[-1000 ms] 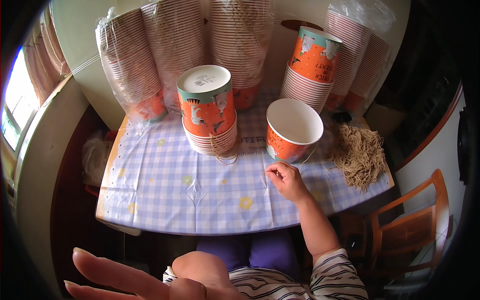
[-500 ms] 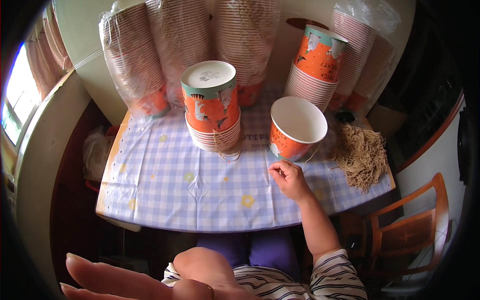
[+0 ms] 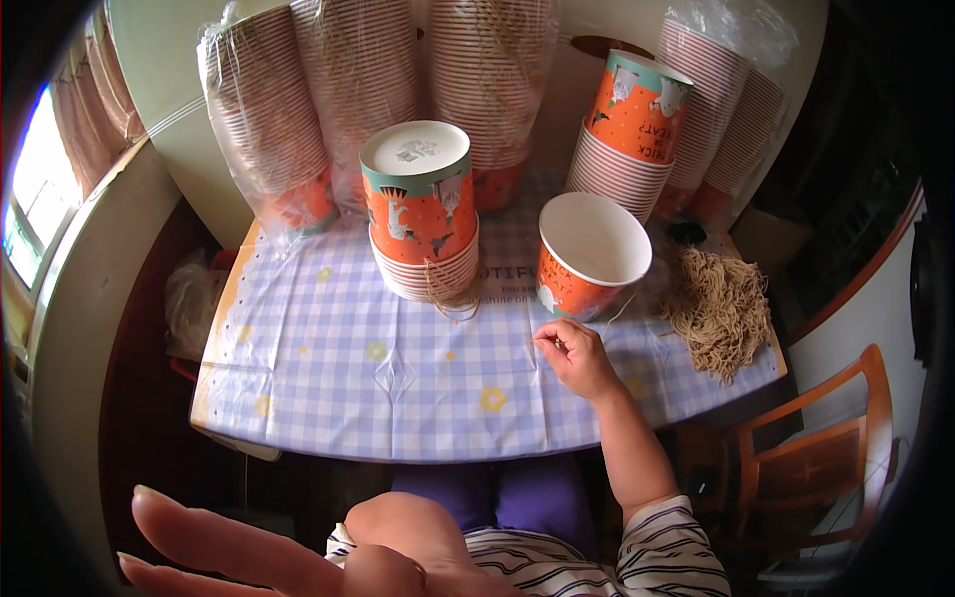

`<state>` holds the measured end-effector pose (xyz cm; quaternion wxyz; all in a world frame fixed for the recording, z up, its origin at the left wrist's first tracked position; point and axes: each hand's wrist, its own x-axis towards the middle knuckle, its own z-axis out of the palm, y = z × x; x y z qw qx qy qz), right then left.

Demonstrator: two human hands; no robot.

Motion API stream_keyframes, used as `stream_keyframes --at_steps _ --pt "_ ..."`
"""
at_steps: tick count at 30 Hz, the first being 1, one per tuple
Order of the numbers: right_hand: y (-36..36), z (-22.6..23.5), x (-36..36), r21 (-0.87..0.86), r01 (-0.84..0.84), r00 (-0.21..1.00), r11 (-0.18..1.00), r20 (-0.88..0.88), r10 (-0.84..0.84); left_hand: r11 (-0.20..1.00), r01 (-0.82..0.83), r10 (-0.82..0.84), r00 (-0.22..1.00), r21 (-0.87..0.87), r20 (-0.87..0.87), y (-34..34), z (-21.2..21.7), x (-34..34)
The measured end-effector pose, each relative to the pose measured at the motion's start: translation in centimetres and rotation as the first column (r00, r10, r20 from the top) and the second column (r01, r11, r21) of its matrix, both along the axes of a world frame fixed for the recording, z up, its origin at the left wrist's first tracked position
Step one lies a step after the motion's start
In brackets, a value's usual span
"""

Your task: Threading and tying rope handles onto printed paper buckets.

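My right hand (image 3: 575,356) rests on the checked tablecloth (image 3: 328,368) just in front of an open orange paper cup (image 3: 587,254), its fingertips pinched together on what looks like a thin string running toward that cup. My left hand (image 3: 239,552) is raised close to the camera at the lower left, fingers spread and holding nothing. An upside-down stack of orange cups (image 3: 421,214) stands at the table's middle with a loop of twine hanging at its base.
Tall stacks of cups in clear plastic sleeves (image 3: 264,119) line the back of the table. Another cup stack (image 3: 629,134) stands at the back right. A pile of tan twine pieces (image 3: 718,308) lies at the right edge. A wooden chair (image 3: 826,448) stands to the right.
My left hand has drifted slightly lower and nearer the camera. My right hand stays in front of the open cup with little movement.
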<state>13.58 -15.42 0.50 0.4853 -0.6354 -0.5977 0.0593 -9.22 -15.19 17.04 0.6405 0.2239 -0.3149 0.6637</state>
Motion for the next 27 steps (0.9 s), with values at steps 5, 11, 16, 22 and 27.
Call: stream_keyframes --at_steps 5,11,16,22,27 --pt "-0.2 0.0 0.0 -0.015 0.009 1.0 1.0 -0.022 -0.009 1.0 -0.015 0.015 1.0 -0.008 -0.018 0.3 -0.1 -0.4" --pt "-0.2 0.0 0.1 -0.026 -0.015 1.0 1.0 -0.015 0.014 0.998 -0.036 0.051 0.898 0.043 -0.437 2.2 -0.5 -2.4" --pt "-0.1 -0.3 0.0 0.0 -0.019 1.0 1.0 -0.002 0.019 0.855 -0.223 0.519 0.379 0.469 -0.766 3.8 -1.3 -2.4" --pt "-0.1 0.1 0.1 0.032 -0.057 0.998 0.998 -0.024 0.058 0.615 -0.255 0.788 0.231 0.746 -0.571 3.2 1.5 -4.2" --pt "0.4 0.6 -1.3 0.022 -0.075 0.997 0.997 -0.004 0.075 0.463 -0.253 0.883 0.048 0.849 -0.467 1.2 0.1 -11.3"
